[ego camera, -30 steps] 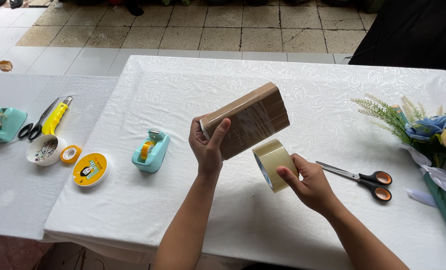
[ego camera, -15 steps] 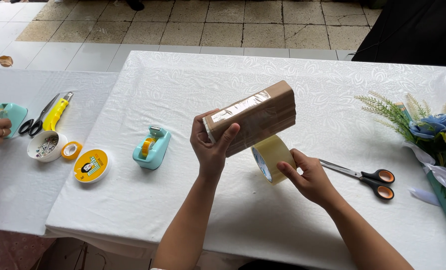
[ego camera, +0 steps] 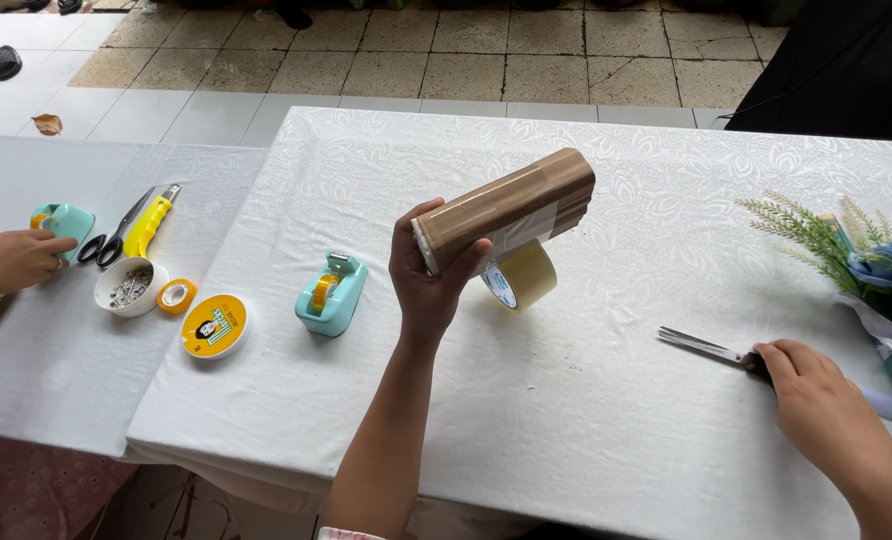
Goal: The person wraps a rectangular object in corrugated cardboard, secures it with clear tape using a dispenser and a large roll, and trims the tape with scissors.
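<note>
My left hand [ego camera: 426, 275] holds a long brown box [ego camera: 511, 205] in the air above the white table [ego camera: 586, 420], gripping its near end. The box is tilted and wrapped in clear tape. A roll of clear packing tape [ego camera: 521, 278] hangs just under the box, joined to it by a strip. My right hand [ego camera: 821, 400] lies at the right of the table, its fingers curled over the handles of a pair of scissors [ego camera: 696, 343]. Only the metal blades show, pointing left on the cloth.
A teal tape dispenser [ego camera: 333, 293] and a yellow round tin [ego camera: 214, 325] lie left of my arm. On the neighbouring table are a pin bowl [ego camera: 131, 287], a yellow knife [ego camera: 151, 225], black scissors [ego camera: 106, 243] and another person's hand [ego camera: 11, 260]. A flower bouquet [ego camera: 866, 265] lies far right.
My right hand has let go of the tape roll and moved right onto the scissors. The roll now hangs from the box. Another person's hand has come in at the left.
</note>
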